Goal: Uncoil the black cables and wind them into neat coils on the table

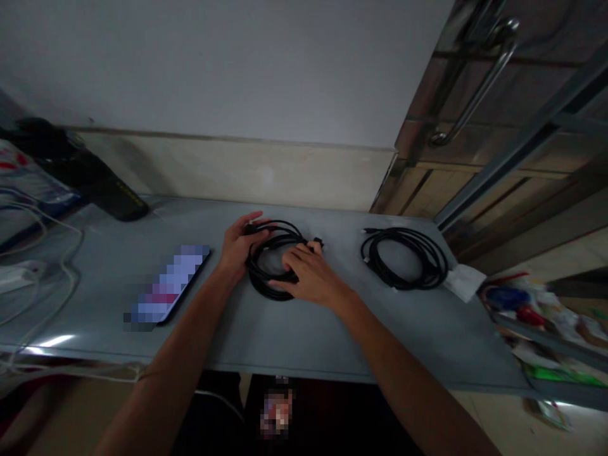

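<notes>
A coiled black cable (272, 292) lies on the grey table in front of me, between my two hands. My left hand (240, 244) grips the coil's upper left side, thumb and fingers around a cable end. On the coil's right side, my right hand (308, 269) has its fingers curled over the loops. A black connector (317, 242) pokes out just beyond the right fingertips. To the right lies a second coiled black cable (403, 258) with a white tag, touched by neither hand.
A phone (173, 285) with a lit, blurred screen lies left of my left forearm. Farther left are a dark bottle (102, 180), white cords (71, 278) and a white power strip (19, 275). Crumpled white paper (465, 282) sits by the right edge. A wall backs the table (294, 342).
</notes>
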A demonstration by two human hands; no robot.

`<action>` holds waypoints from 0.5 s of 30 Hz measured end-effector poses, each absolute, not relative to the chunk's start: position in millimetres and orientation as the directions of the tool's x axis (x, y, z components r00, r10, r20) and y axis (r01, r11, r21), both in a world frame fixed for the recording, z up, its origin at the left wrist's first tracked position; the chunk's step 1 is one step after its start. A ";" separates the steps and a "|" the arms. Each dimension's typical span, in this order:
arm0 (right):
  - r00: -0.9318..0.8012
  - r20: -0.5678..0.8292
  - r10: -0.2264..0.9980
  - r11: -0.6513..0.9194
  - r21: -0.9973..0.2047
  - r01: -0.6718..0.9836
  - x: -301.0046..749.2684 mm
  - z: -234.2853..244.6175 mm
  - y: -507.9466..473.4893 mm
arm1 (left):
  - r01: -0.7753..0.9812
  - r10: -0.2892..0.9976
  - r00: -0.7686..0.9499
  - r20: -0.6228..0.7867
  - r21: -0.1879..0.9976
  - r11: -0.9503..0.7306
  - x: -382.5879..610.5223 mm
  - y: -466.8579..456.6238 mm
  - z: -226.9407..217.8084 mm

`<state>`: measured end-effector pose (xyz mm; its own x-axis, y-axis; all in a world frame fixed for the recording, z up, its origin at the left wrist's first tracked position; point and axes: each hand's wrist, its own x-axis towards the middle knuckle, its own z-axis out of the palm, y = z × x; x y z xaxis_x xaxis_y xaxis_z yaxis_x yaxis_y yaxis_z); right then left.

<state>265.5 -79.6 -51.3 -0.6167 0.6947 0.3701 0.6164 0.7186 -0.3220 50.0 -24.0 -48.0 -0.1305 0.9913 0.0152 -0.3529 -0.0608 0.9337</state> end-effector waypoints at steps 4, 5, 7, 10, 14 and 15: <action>-0.624 0.384 0.681 0.731 -0.305 0.610 264.3 -51.6 -79.4 | -0.355 0.989 -0.147 0.022 0.932 -0.074 49.3 -24.4 -45.9; -0.625 0.399 0.671 0.739 -0.301 0.602 264.1 -52.0 -79.8 | -0.350 0.989 -0.146 0.032 0.933 -0.082 49.0 -24.7 -45.2; -0.621 0.433 0.654 0.753 -0.288 0.592 264.1 -53.1 -80.5 | -0.333 0.990 -0.132 0.050 0.939 -0.091 48.6 -25.4 -44.2; -0.620 0.456 0.639 0.762 -0.263 0.592 264.2 -54.5 -81.5 | -0.312 0.996 -0.076 0.056 0.947 -0.077 49.6 -26.4 -43.9; -0.634 0.434 0.640 0.764 -0.272 0.585 264.6 -54.1 -82.9 | -0.238 0.996 0.018 0.085 0.968 -0.079 50.9 -26.9 -45.8; -0.640 0.426 0.640 0.765 -0.277 0.581 264.8 -53.6 -83.4 | -0.206 0.995 0.035 0.098 0.974 -0.089 50.6 -26.7 -46.4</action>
